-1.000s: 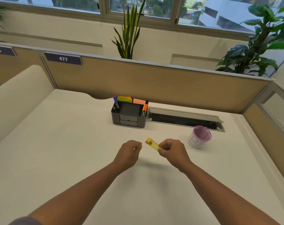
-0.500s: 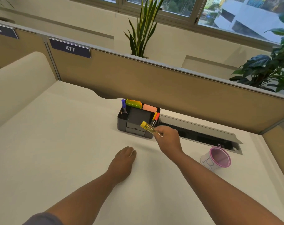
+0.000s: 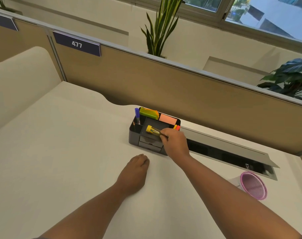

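Note:
My right hand [image 3: 175, 144] pinches one end of a small clear tube with a yellow cap [image 3: 152, 130]. The tube hangs just over the middle tray of a dark desk organiser [image 3: 135, 138], cap end pointing left. The organiser holds a purple pen [image 3: 137, 114], green and orange sticky notes [image 3: 149, 112], a pink note pad [image 3: 167, 119] and orange markers at its right. My left hand [image 3: 135, 171] rests flat on the white desk [image 3: 60, 152], in front of the organiser, holding nothing.
A pink mesh cup [image 3: 253, 186] lies tipped on the desk at the right. An open cable tray [image 3: 229, 154] runs behind it. A tan partition [image 3: 164, 87] with a 477 label closes the desk's back. Plants stand beyond.
My right hand carried the yellow-capped tube forward from mid-desk to over the organiser's tray. My left hand let go, opened and settled flat on the desk.

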{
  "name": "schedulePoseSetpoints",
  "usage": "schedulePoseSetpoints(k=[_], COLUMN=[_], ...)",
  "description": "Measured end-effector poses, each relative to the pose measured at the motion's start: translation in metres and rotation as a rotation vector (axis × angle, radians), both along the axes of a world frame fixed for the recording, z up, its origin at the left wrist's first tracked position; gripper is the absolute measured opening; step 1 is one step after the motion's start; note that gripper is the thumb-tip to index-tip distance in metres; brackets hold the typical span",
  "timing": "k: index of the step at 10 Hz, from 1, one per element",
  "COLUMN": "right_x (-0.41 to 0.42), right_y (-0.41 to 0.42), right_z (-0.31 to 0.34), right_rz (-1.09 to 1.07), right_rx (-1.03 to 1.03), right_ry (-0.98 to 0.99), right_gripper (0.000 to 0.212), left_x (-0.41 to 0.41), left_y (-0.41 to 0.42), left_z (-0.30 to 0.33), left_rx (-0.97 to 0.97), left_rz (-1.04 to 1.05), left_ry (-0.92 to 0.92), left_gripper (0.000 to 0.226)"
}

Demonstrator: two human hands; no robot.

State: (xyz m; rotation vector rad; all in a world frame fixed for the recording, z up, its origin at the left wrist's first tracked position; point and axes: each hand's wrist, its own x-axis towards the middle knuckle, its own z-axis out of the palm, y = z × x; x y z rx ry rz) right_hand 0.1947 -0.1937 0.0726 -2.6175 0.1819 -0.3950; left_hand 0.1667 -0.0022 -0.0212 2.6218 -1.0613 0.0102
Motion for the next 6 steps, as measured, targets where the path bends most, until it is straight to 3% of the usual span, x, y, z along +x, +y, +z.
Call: schedulePoseSetpoints(k=[2, 4, 6], right_x=[0.002, -0.002, -0.007], right_y=[0.0, 0.001, -0.003], right_z=[-0.006, -0.008, -0.007], right_rz=[-0.013, -0.042, -0.089], right_rx=[0.025, 0.06, 0.091], right_ry=[-0.04, -0.032, -0.032], right_gripper=[0.012, 0.032, 0.038], left_x=[-0.001, -0.001, 0.0], left_y=[0.0, 0.0, -0.003], left_z=[0.002, 0.003, -0.006], left_rx=[-0.019, -0.032, -0.033], left_rz=[0.007, 0.02, 0.031], left_ry=[-0.059, -0.035, -0.055], left_gripper=[0.046, 0.044, 0.044])
